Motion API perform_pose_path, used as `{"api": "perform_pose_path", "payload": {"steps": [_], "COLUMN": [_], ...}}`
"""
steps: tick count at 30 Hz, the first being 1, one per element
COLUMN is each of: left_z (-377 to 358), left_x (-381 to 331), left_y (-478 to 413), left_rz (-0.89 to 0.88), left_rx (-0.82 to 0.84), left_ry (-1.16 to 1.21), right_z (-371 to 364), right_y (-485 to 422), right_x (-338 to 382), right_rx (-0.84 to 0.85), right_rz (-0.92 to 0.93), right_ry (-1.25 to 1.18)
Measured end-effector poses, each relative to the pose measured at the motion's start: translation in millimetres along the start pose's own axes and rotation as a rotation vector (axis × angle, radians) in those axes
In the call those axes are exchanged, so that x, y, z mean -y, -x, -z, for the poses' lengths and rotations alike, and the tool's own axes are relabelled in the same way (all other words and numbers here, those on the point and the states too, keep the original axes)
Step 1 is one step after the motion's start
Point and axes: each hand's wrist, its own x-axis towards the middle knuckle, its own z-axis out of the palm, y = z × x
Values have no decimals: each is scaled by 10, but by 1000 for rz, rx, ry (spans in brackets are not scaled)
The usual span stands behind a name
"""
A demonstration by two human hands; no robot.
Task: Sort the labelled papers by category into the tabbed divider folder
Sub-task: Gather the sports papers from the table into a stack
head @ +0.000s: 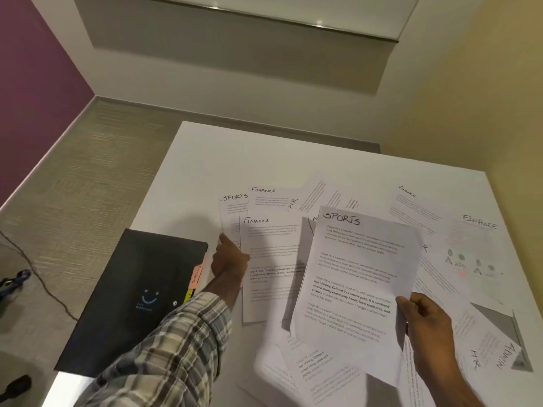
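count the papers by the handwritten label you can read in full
SPORTS papers: 2
FINANCE papers: 4
HR papers: 2
ADMIN papers: 1
Total: 9; two more labels are cut off by other sheets and not counted.

White table (235, 154) on grey carpet (88, 171), purple wall (35, 69) left, cream wall (470, 83) right

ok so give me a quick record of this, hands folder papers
right hand: grips a sheet headed SPORTS by its lower right edge, lifted above the pile
left hand: index finger points toward the far-left sheets; grip unclear
folder: black, closed, at the table's left edge, coloured tabs sticking out
loose papers: scattered on the white table, headed FINANCE, SPORTS, HR, ADMIN
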Motion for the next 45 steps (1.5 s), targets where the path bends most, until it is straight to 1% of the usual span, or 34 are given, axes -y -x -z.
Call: {"api": "perform_pose_path", "payload": {"steps": [2, 6, 8, 12, 15, 20, 22, 24, 26, 30, 32, 37, 40, 42, 45], "left_z": [8, 138, 224, 430, 697, 1361, 1614, 1791, 1845, 1625, 1452, 1196, 1133, 1102, 1048], "left_x": [53, 61, 43, 35, 13, 105, 181, 211, 189, 68, -15, -220, -252, -260, -273], "left_y": [-36, 39, 104, 238, 358, 569, 655, 760, 856, 1061, 1215, 1695, 1829, 1922, 2039], "left_rz": [-29, -150, -231, -381, -364, -301, -308, -321, -321, -263, -282, -335, -348, -369, -350], "left_rx": [-9, 41, 21, -64, -124, -312, -335, -301, -214, 93, 189, 425, 473, 499, 491], "left_ry": [70, 232, 249, 201, 226, 407, 462, 516, 584, 828, 842, 765, 740, 748, 839], "right_z": [-4, 12, 26, 48, 66, 178, 210, 187, 105, -173, -299, -332, -250, -206, -173], "right_y": [5, -14, -37, -55, -66, -127, -149, -163, -132, 21, 82, 95, 74, 61, 77], "right_x": [-2, -45, -72, -65, 7, 108, 141, 198, 294, 511, 603, 652, 585, 519, 465], "right_rx": [-13, -36, -50, -61, -71, -75, -54, 4, 81, 244, 292, 269, 309, 369, 454], "right_rz": [-5, -30, -46, -35, -14, 9, 13, 5, -28, -64, -69, -92, -113, -132, -126], "right_ry": [-7, -27, -34, -33, -54, -145, -191, -265, -364, -448, -449, -406, -393, -456, -465]}}
